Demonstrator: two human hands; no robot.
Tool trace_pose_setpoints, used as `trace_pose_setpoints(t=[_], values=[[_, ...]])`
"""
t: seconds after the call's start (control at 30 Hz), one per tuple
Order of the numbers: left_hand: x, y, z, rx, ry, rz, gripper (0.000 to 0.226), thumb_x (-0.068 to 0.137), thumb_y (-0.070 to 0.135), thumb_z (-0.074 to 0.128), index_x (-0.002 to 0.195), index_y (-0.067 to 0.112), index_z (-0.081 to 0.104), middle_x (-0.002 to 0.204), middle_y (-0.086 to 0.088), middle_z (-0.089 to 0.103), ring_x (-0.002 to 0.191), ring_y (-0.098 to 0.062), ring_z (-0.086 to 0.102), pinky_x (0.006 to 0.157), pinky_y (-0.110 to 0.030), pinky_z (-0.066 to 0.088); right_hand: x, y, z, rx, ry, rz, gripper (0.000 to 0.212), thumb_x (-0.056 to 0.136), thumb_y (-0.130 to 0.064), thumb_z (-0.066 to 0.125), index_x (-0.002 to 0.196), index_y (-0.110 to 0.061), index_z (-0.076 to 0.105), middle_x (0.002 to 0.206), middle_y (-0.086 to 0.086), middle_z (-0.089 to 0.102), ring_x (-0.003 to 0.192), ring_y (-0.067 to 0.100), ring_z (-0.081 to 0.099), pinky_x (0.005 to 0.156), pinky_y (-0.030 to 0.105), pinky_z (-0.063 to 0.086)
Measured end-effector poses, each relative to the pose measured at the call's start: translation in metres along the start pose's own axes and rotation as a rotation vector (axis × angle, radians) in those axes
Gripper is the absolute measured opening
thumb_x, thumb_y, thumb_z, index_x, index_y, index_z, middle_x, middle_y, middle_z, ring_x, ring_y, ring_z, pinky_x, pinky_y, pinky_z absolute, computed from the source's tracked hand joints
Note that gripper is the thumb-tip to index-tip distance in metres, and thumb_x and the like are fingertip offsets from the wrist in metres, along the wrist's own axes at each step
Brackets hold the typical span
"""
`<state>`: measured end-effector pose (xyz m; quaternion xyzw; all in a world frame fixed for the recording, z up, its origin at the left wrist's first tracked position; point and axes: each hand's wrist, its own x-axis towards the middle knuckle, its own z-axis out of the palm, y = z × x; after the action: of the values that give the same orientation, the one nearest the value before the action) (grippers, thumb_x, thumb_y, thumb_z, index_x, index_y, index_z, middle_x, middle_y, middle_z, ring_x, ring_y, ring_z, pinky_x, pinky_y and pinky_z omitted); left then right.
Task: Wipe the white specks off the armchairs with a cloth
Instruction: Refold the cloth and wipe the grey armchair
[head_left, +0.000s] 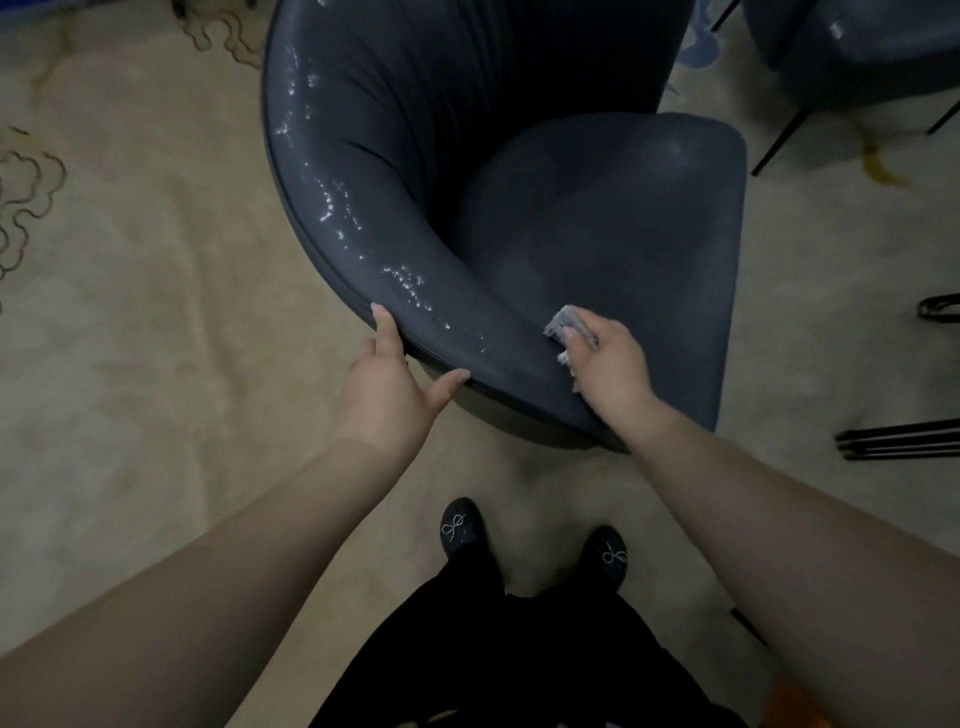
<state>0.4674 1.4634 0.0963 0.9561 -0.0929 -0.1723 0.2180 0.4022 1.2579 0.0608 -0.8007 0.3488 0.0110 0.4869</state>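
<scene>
A dark blue-grey armchair (597, 218) with a curved back stands in front of me. White specks (332, 202) run in a band along the inner face of its back rim, from the upper left down to near my hands. My right hand (608, 358) grips a small grey cloth (563, 322) and presses it on the rim at the lower right end of the band. My left hand (387, 379) holds the rim's outer edge, with a finger and the thumb lying straight along it.
A second dark armchair (857, 47) with thin black legs stands at the upper right, a white speck on it. Black metal legs (898, 439) show at the right edge. Beige patterned carpet (130, 312) surrounds the chair. My feet in black shoes (462, 530) stand just behind it.
</scene>
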Motion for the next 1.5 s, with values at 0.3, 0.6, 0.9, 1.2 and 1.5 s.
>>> trace_pose_setpoints(t=[0.3,0.6,0.9,1.2,1.5], values=[[-0.001,-0.009,0.002,-0.053,0.043,0.057,0.109,0.078,0.056,0.068,0.153,0.016,0.0,0.124,-0.005,0.054,0.107,-0.017,0.056,0.088,-0.032,0.049,-0.002,-0.008,0.016,-0.061,0.051,-0.133,0.034,0.097,-0.016,0.048,0.13,-0.015,0.058,0.121,0.007,0.053,0.079,0.004,0.051,0.071,0.007,0.042],[0.011,-0.018,0.003,-0.302,0.062,-0.051,0.118,0.072,0.048,0.077,0.153,0.02,-0.004,0.097,0.006,0.061,0.087,-0.006,0.058,0.069,-0.013,0.04,-0.021,-0.037,0.046,-0.139,0.0,-0.445,0.043,0.096,-0.02,0.051,0.139,-0.023,0.048,0.126,-0.002,0.047,0.117,0.018,0.047,0.095,0.039,0.047],[0.023,-0.02,-0.01,-0.351,-0.023,-0.078,0.11,0.074,0.038,0.08,0.152,0.013,0.006,0.08,0.01,0.06,0.067,0.005,0.054,0.05,-0.006,0.039,-0.027,-0.047,0.06,-0.199,-0.031,-0.5,0.046,0.094,-0.016,0.052,0.14,-0.02,0.047,0.134,0.005,0.045,0.125,0.023,0.045,0.102,0.044,0.041],[0.021,-0.018,-0.014,-0.42,-0.035,-0.118,0.113,0.078,0.038,0.077,0.153,0.019,-0.005,0.081,0.009,0.061,0.067,0.005,0.054,0.053,-0.005,0.041,0.0,-0.062,0.053,0.005,-0.114,-0.417,0.042,0.098,-0.013,0.05,0.138,-0.023,0.049,0.132,0.002,0.044,0.1,0.011,0.057,0.071,0.012,0.048],[0.033,-0.029,-0.024,-0.423,0.008,-0.139,0.095,0.072,0.049,0.077,0.146,0.035,0.019,0.107,0.017,0.054,0.072,0.004,0.061,0.059,-0.012,0.045,0.024,-0.078,0.068,0.1,-0.198,-0.435,0.039,0.093,0.0,0.055,0.126,-0.021,0.062,0.135,-0.001,0.044,0.122,0.012,0.047,0.089,0.005,0.041]])
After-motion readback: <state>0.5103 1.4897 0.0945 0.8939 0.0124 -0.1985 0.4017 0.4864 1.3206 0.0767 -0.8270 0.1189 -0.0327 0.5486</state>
